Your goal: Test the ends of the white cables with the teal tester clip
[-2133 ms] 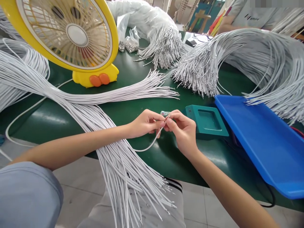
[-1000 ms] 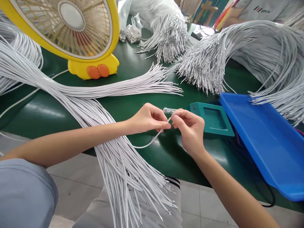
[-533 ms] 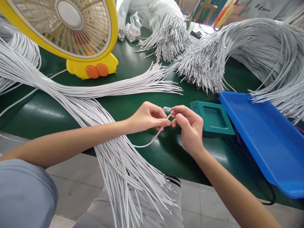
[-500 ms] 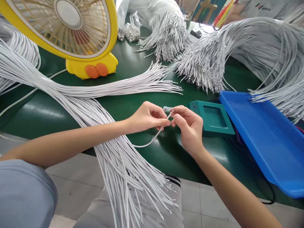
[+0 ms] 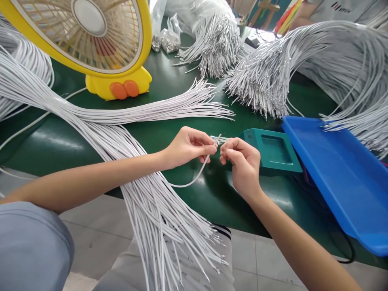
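My left hand [image 5: 194, 148] pinches a white cable [image 5: 198, 174] between thumb and forefinger, close to its end. The cable's tip points up past the fingertips, and its length curves down to the left. Close by, my right hand [image 5: 242, 161] is closed with its fingers curled together, a small gap from the left fingertips. What it holds, if anything, is hidden. A small pale thing [image 5: 222, 139] shows behind the cable tip between both hands; its kind cannot be made out. Under my left forearm runs a bundle of white cables [image 5: 151, 198], hanging over the table edge onto my lap.
A green device with a square recess [image 5: 274, 147] stands right of my right hand, beside a blue tray [image 5: 339, 186]. More cable bundles [image 5: 260, 85] lie behind. A yellow fan [image 5: 133, 81] and a plastic bag of small metal parts [image 5: 170, 40] are at the back.
My right fingers have drawn slightly away from the cable end and curled tighter. The cable's tip now stands more upright, still in my left hand.
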The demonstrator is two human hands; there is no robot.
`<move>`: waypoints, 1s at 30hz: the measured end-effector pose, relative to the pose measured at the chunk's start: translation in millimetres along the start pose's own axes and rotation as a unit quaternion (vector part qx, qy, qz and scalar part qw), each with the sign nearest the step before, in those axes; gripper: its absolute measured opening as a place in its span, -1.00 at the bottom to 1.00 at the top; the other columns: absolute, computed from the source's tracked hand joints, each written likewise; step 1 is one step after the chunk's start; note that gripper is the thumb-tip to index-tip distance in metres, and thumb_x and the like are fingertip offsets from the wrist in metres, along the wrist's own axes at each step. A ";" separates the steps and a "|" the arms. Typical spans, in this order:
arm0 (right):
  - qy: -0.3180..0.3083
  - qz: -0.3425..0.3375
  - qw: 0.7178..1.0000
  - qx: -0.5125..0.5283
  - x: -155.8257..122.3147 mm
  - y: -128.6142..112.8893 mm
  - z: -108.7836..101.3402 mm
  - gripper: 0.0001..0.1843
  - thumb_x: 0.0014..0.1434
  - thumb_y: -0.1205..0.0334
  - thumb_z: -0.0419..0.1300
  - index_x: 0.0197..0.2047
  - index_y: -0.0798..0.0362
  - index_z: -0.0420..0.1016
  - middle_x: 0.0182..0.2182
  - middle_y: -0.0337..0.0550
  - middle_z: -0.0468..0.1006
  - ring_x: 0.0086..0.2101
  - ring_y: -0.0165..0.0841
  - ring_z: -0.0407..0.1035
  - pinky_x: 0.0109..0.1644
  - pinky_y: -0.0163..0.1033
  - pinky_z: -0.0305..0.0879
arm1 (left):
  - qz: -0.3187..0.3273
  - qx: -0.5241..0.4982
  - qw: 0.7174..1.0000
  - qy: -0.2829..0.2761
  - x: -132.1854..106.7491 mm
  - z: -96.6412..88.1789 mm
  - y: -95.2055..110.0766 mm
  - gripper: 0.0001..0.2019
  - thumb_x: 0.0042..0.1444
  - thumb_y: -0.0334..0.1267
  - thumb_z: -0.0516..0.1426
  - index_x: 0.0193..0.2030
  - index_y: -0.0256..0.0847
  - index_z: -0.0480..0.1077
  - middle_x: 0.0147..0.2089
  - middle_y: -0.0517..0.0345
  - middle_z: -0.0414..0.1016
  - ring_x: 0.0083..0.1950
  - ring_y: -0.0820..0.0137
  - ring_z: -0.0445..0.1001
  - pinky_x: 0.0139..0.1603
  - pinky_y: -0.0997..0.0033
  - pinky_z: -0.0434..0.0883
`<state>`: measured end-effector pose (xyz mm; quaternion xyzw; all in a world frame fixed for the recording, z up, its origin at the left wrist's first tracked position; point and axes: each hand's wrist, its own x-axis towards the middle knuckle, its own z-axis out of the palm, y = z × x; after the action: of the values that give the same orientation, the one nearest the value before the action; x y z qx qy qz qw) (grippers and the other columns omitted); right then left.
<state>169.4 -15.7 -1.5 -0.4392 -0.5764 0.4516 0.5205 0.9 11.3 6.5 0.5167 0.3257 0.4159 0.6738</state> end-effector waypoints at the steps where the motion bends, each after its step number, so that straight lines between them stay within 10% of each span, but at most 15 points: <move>1: 0.012 -0.006 1.000 0.003 0.1 0.6 -0.2 -0.86 0.14 0.35 0.10 -0.45 0.05 0.38 -0.50 -0.28 0.34 -0.50 -0.48 0.22 -0.48 -0.32 0.19 | -0.005 -0.008 1.000 0.005 0.3 -0.1 0.5 -0.66 -0.22 -0.17 0.41 -0.44 -0.43 0.50 -0.52 0.13 0.49 -0.55 0.46 0.48 -0.55 0.52 0.46; 8: 0.040 -0.100 0.989 -0.100 -1.5 -4.9 1.8 -0.71 0.15 0.29 0.14 -0.05 -0.09 0.50 -0.19 -0.15 0.45 -0.22 -0.34 0.36 -0.40 -0.30 0.34 | -0.043 -0.005 0.998 -0.034 -0.9 -1.1 2.2 -0.65 -0.13 -0.11 0.37 -0.39 -0.43 0.51 -0.53 0.11 0.50 -0.56 0.45 0.49 -0.56 0.52 0.46; 19: 0.027 -0.144 0.977 -0.157 -1.9 -3.7 0.4 -0.74 0.22 0.33 0.08 -0.16 -0.09 0.58 -0.23 -0.15 0.47 -0.23 -0.34 0.40 -0.36 -0.24 0.35 | -0.041 -0.011 0.998 -0.049 -1.5 -2.3 0.3 -0.74 -0.05 -0.21 0.34 -0.37 -0.43 0.51 -0.52 0.12 0.50 -0.56 0.46 0.50 -0.55 0.53 0.47; 30: 0.023 -0.035 0.999 0.003 1.5 -3.5 0.7 -0.75 0.06 0.23 0.29 -0.13 -0.08 0.51 -0.29 -0.20 0.56 -0.30 -0.34 0.45 -0.34 -0.22 0.46 | -0.045 0.013 0.996 -0.080 -3.7 -2.2 1.8 -0.68 -0.09 -0.12 0.35 -0.38 -0.40 0.53 -0.51 0.11 0.50 -0.54 0.47 0.50 -0.52 0.54 0.47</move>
<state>168.6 -15.0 2.1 -0.4276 -0.5777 0.4250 0.5503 -3.1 9.1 7.7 0.5420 0.2994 0.3382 0.7087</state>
